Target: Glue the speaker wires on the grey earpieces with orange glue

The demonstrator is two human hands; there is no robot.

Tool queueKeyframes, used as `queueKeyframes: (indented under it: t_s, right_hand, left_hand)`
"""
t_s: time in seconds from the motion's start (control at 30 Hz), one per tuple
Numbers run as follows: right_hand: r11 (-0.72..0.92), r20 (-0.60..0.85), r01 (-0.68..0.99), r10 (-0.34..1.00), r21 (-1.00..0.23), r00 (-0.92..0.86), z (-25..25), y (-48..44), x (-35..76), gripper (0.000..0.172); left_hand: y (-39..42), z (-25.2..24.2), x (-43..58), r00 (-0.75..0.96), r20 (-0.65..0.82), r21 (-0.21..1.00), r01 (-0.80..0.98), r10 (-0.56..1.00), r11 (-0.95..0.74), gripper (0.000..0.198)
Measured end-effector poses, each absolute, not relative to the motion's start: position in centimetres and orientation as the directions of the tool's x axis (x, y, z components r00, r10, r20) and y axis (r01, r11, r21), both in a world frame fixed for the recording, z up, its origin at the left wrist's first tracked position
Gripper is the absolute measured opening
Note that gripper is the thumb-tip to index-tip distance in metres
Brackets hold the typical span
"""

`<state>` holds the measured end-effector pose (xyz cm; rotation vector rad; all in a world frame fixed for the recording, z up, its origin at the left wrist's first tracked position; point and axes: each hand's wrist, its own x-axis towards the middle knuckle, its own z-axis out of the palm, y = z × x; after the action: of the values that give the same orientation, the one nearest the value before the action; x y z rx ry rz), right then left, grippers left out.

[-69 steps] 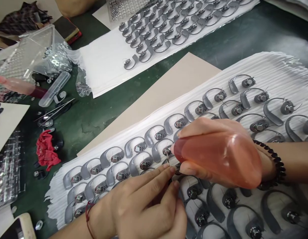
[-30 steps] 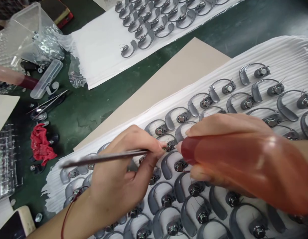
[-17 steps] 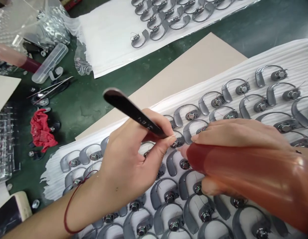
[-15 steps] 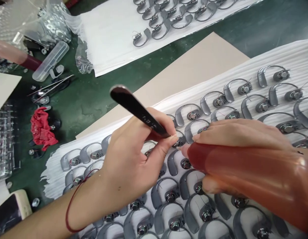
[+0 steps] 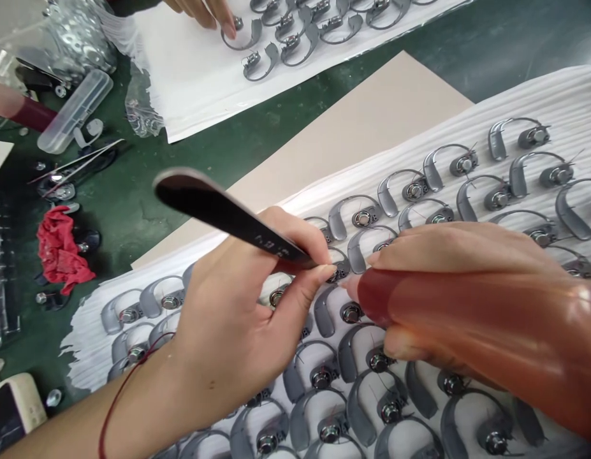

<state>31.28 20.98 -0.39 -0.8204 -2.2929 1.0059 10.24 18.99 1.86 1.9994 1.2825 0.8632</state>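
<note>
My left hand [image 5: 242,325] is closed around black tweezers [image 5: 228,220], their broad end slanting up to the left. Its fingertips hide the tweezer points, close over a small grey ear-hook part [image 5: 340,270] with a round metal speaker. My right hand [image 5: 467,252] grips an orange-red squeeze bottle [image 5: 491,325], dark red near its pale nozzle. That nozzle points at the same part; whether it touches cannot be made out. Rows of similar grey ear-hook parts [image 5: 324,376], many with thin wires, lie around both hands on a white foam sheet [image 5: 582,95].
At the top, a co-worker's hand [image 5: 204,11] touches an ear-hook part on another white sheet [image 5: 190,95]. Beige card [image 5: 333,134] lies between the sheets. Leftward are a clear plastic case [image 5: 75,111], other tweezers [image 5: 87,164], a red cloth [image 5: 60,252] and a phone [image 5: 6,414].
The tweezers' broad end has tipped lower and to the left. A co-worker's hand has come into view at the top. The whole view has shifted slightly; the bottle stays at the part.
</note>
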Motion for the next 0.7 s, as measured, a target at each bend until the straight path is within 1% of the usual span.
queueKeyframes:
  t_s: [0.07, 0.1, 0.2, 0.27, 0.33, 0.4, 0.43, 0.5, 0.57, 0.63, 0.7]
  right_hand:
    - [0.522, 0.218, 0.275, 0.697, -0.807, -0.683, -0.5, 21.0, 31.5, 0.036]
    - [0.515, 0.236, 0.245, 0.698, -0.822, -0.676, -0.5, 21.0, 31.6, 0.034]
    - [0.527, 0.316, 0.155, 0.691, -0.835, -0.65, -0.6, 21.2, 31.5, 0.022]
    - [0.498, 0.322, 0.1, 0.688, -0.862, -0.65, -0.5, 21.3, 31.3, 0.019]
    - [0.428, 0.246, 0.145, 0.729, -0.892, -0.639, -0.2, 21.2, 31.2, 0.02]
    - [0.375, 0.162, 0.242, 0.777, -0.895, -0.609, 0.4, 21.0, 31.2, 0.023]
    - [0.368, 0.145, 0.274, 0.792, -0.888, -0.593, 0.6, 20.8, 31.2, 0.023]
    - [0.362, 0.13, 0.286, 0.791, -0.887, -0.598, 0.9, 20.7, 31.3, 0.021]
    - [0.368, 0.164, 0.22, 0.771, -0.903, -0.615, 0.7, 20.8, 31.3, 0.021]
    - [0.384, 0.231, 0.124, 0.75, -0.915, -0.619, 0.3, 21.1, 31.2, 0.019]
    - [0.378, 0.254, 0.067, 0.731, -0.923, -0.633, -0.1, 21.5, 31.2, 0.018]
  left_hand:
    - [19.0, 1.9, 10.3, 0.328, 0.218, 0.768, 0.524, 0.919, -0.369, 0.02]
    - [19.0, 1.9, 10.3, 0.327, 0.219, 0.766, 0.526, 0.919, -0.369, 0.02]
    - [19.0, 2.0, 10.4, 0.309, 0.204, 0.765, 0.542, 0.929, -0.348, 0.02]
    - [19.0, 2.1, 10.4, 0.303, 0.188, 0.766, 0.55, 0.934, -0.333, 0.02]
    - [19.0, 2.1, 10.4, 0.307, 0.187, 0.77, 0.544, 0.933, -0.334, 0.02]
    - [19.0, 2.1, 10.3, 0.304, 0.188, 0.778, 0.534, 0.934, -0.33, 0.02]
    - [19.0, 2.0, 10.3, 0.305, 0.192, 0.78, 0.529, 0.933, -0.334, 0.019]
    - [19.0, 2.0, 10.3, 0.303, 0.193, 0.782, 0.527, 0.933, -0.333, 0.02]
    - [19.0, 2.0, 10.3, 0.298, 0.195, 0.783, 0.527, 0.934, -0.331, 0.02]
    - [19.0, 2.0, 10.2, 0.292, 0.192, 0.784, 0.529, 0.937, -0.325, 0.021]
    - [18.9, 2.0, 10.2, 0.292, 0.192, 0.782, 0.531, 0.937, -0.326, 0.021]
